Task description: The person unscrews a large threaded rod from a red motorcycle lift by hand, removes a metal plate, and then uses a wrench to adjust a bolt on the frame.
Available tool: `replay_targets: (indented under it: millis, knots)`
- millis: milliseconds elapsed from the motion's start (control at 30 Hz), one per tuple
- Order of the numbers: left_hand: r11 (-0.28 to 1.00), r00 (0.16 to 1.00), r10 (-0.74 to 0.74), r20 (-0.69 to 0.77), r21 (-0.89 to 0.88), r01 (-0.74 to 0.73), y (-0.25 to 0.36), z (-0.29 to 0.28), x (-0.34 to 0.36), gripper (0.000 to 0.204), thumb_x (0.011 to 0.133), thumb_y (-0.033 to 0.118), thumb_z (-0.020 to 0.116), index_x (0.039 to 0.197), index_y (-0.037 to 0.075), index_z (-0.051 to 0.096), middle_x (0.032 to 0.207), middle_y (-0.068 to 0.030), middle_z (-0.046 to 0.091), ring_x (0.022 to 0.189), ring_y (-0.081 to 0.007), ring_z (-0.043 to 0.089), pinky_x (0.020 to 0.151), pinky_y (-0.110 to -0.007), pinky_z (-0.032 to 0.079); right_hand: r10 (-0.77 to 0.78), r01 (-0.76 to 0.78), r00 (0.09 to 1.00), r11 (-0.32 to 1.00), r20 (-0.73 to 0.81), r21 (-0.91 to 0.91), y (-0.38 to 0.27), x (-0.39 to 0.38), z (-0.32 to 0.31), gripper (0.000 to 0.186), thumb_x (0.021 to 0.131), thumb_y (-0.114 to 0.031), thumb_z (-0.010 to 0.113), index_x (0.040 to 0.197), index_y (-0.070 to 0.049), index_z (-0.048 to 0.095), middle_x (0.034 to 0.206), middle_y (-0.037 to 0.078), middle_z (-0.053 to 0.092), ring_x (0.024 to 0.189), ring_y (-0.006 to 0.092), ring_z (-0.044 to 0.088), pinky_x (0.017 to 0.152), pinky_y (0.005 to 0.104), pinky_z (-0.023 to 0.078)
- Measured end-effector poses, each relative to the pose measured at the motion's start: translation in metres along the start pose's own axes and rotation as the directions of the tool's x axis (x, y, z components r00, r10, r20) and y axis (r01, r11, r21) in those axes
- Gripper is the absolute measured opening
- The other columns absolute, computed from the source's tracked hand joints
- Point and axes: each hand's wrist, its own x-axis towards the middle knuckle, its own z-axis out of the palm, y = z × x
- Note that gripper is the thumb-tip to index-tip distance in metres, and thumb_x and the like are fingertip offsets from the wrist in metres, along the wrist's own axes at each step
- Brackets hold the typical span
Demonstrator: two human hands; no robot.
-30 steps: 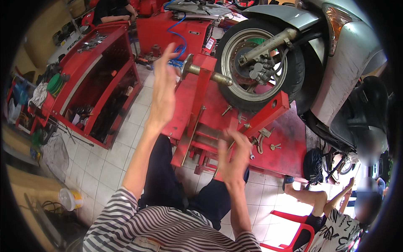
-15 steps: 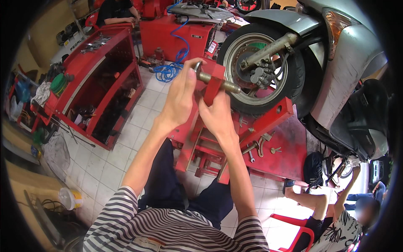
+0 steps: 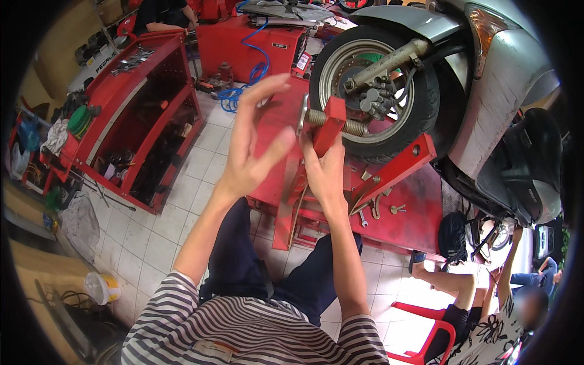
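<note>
My left hand (image 3: 248, 152) is raised with fingers apart and slightly curved, just left of the round metal plate (image 3: 303, 115) on a threaded screw (image 3: 353, 126), holding nothing. My right hand (image 3: 325, 170) is wrapped round the red upright steel bar (image 3: 333, 115) through which the screw runs. A second red arm (image 3: 403, 160) with a hole near its top leans out to the right. Both stand on a red steel platform (image 3: 417, 225), with a wrench (image 3: 362, 220) and small metal parts lying on it. A scooter's front wheel (image 3: 374, 91) stands just beyond the screw.
A red tool cart (image 3: 143, 134) is at left, a red cabinet (image 3: 249, 55) and coiled blue hose (image 3: 231, 97) behind. One person (image 3: 158, 18) sits at back left; another (image 3: 480, 328) sits in a red chair at lower right. A white bucket (image 3: 103, 287) is at lower left.
Both hands came to the bar; my right hand took hold of it. Since then my left hand has opened and moved left off the plate, while the bar and screw shifted slightly right in view.
</note>
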Motion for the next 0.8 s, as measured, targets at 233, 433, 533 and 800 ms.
replay_targets:
  millis: [233, 433, 533, 800]
  knots:
    - [0.915, 0.926, -0.266, 0.267, 0.372, 0.156, -0.003, -0.007, 0.014, 0.040, 0.093, 0.026, 0.058, 0.126, 0.004, 0.053, 0.118, -0.0179, 0.057, 0.107, -0.0288, 0.056, 0.090, -0.038, 0.043, -0.182, 0.180, 0.980, 0.983, -0.081, -0.023, 0.007, 0.001, 0.006, 0.022, 0.089, -0.005, 0.057, 0.107, 0.003, 0.048, 0.078, 0.014, 0.062, 0.067, 0.0216, 0.061, 0.064, 0.0355, 0.048]
    - [0.929, 0.950, -0.294, 0.104, 0.263, 0.259, 0.003, -0.020, 0.007, 0.040, 0.099, 0.037, 0.045, 0.115, 0.004, 0.062, 0.101, -0.0139, 0.062, 0.103, -0.0286, 0.056, 0.086, -0.041, 0.041, -0.178, 0.175, 0.979, 0.984, -0.099, -0.039, 0.010, 0.001, 0.009, 0.021, 0.090, -0.005, 0.057, 0.107, 0.002, 0.048, 0.073, 0.011, 0.062, 0.061, 0.0199, 0.059, 0.061, 0.0345, 0.048]
    - [0.976, 0.996, 0.063, -0.065, 0.212, -0.048, 0.007, 0.008, 0.014, 0.045, 0.102, 0.039, 0.038, 0.109, 0.004, 0.066, 0.093, -0.0118, 0.064, 0.103, -0.0273, 0.056, 0.085, -0.041, 0.042, -0.177, 0.174, 0.977, 0.984, -0.115, -0.038, 0.011, -0.001, 0.008, 0.021, 0.090, -0.005, 0.057, 0.108, 0.002, 0.048, 0.073, 0.010, 0.061, 0.059, 0.0186, 0.058, 0.059, 0.0334, 0.047]
    - [0.883, 0.871, -0.454, 0.187, 0.222, 0.413, -0.029, -0.022, -0.013, 0.042, 0.095, 0.031, 0.052, 0.130, 0.008, 0.053, 0.124, -0.0131, 0.056, 0.108, -0.0280, 0.055, 0.097, -0.039, 0.037, 0.018, -0.011, 0.997, 0.996, -0.076, 0.088, 0.004, -0.004, 0.011, 0.025, 0.091, -0.012, 0.059, 0.111, 0.001, 0.052, 0.093, 0.008, 0.058, 0.086, 0.0149, 0.054, 0.079, 0.0310, 0.045]
